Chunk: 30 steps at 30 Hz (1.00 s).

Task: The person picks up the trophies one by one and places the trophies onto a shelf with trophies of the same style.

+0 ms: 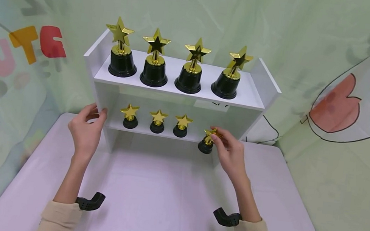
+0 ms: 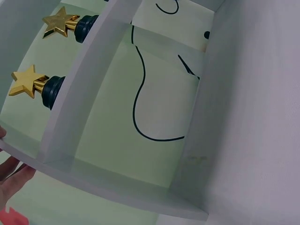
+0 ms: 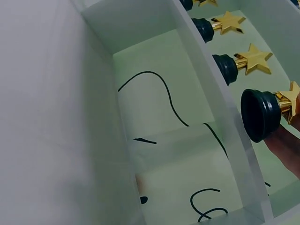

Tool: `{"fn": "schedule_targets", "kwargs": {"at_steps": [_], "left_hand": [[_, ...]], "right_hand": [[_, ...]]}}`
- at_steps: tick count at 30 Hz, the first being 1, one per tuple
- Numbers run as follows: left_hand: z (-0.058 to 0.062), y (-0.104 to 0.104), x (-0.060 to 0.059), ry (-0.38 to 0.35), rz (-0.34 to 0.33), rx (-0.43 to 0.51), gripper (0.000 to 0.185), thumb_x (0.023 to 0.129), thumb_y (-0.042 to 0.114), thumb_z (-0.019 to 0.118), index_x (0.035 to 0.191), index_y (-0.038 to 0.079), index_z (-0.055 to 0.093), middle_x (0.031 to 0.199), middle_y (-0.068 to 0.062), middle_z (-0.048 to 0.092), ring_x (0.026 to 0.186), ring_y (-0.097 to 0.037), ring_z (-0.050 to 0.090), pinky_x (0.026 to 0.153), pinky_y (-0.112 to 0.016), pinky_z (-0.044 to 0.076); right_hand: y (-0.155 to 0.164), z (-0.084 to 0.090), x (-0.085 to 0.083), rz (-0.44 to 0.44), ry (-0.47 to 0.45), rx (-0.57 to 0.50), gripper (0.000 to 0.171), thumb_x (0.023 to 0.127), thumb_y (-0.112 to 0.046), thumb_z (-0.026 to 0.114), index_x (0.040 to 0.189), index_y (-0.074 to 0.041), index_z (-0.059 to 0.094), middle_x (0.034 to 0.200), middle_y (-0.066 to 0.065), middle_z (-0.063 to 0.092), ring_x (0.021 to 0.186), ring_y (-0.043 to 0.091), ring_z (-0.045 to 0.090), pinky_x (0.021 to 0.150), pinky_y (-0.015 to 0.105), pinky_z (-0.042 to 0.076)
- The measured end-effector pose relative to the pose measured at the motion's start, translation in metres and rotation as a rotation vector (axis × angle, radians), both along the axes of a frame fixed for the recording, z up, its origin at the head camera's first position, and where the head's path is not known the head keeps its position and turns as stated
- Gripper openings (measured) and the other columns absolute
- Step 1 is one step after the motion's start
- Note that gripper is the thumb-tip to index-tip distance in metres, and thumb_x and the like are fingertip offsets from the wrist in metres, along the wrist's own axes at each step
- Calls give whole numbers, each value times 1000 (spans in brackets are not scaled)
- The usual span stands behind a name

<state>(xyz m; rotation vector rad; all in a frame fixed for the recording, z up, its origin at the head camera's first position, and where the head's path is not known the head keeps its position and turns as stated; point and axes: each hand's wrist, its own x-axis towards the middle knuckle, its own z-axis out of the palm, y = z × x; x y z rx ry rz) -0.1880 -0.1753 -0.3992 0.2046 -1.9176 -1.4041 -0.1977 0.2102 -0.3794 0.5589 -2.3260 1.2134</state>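
My right hand point(image 1: 232, 151) pinches a small gold star trophy point(image 1: 206, 144) by its star, in front of the right end of the middle shelf. In the right wrist view the held trophy's black base point(image 3: 260, 115) shows its hollow underside, tilted just off the shelf edge. My left hand point(image 1: 88, 131) rests at the left side panel of the white shelf unit point(image 1: 103, 94), fingers around its edge. Three small trophies, the nearest to the held one being this trophy point(image 1: 181, 125), stand in a row on the middle shelf.
Several larger star trophies point(image 1: 189, 74) stand on the top shelf. The unit sits on a table with a pale cloth point(image 1: 147, 202). Behind hangs a light green curtain point(image 1: 217, 12), with coloured letters point(image 1: 53, 41) at left and a heart drawing point(image 1: 337, 106) at right.
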Motion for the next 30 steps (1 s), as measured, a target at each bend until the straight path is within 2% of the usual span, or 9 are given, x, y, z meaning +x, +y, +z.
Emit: {"fn": "schedule_targets", "kwargs": {"at_steps": [10,22,27,30], "left_hand": [[1,2,0,1,-1,2,27,96,17,69,119,4,76,106,-17,75,82,4,62,73,-8,50],[-1,3,4,-15,-10,-13,27,97,18,69,120,5,76,107,-16,76,84,4,62,74,-8,49],[-2,2,4,-7,-15,-3,27,97,18,69,120,6,76,107,-16,76,84,3,63,74,-9,50],[-3,2,2,-8,-20,-1,27,97,18,69,121,6,76,108,-16,75,84,4,63,75,-9,50]], "right_hand": [[0,7,-16,-2,-27,-26,22,99,-7,67,120,-1,72,117,15,75,100,28,72,85,8,51],[0,-1,-25,-7,-13,-41,23,98,-5,68,120,-2,73,118,14,75,102,29,73,85,7,51],[0,-2,-25,1,-18,-47,32,97,-3,69,128,-2,69,123,17,72,105,32,72,87,8,51],[1,-3,-24,1,-39,-47,42,96,-2,70,137,-4,64,127,19,70,109,34,71,91,13,53]]}}
